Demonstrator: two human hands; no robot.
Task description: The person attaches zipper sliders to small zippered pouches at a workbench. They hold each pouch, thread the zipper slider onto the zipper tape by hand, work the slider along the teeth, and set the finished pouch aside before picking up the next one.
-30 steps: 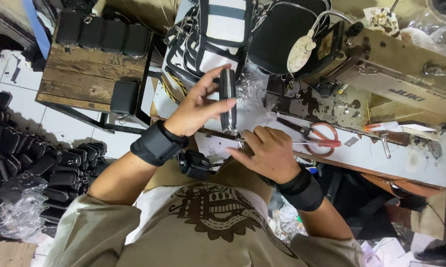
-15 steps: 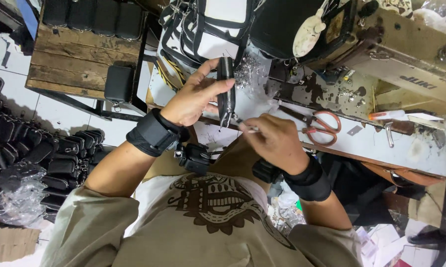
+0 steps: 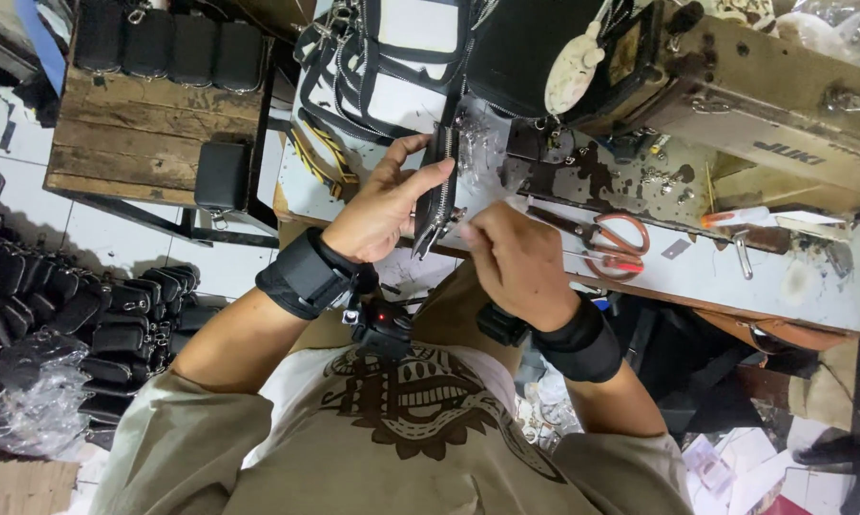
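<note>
Black zippered pouch (image 3: 439, 186) stands upright on its edge above the near rim of the desk (image 3: 735, 277), just left of the orange-handled scissors (image 3: 613, 238) and below the sewing machine (image 3: 735, 86). Both forearms reach forward from the body, each with a black wrist wrap, and bend inward so the hands meet at the pouch. The left hand (image 3: 377, 205) wraps it from the left, thumb across the near face and fingers curled over the top along the zipper, gripping it firmly. The right hand (image 3: 511, 257) is clenched into a loose fist right of the pouch's lower end, its fingertips pinching something small and metallic there, seemingly the zipper pull; exactly what they grip is too small to tell. More black pouches (image 3: 167, 43) sit on a wooden bench left of the sewing machine.
</note>
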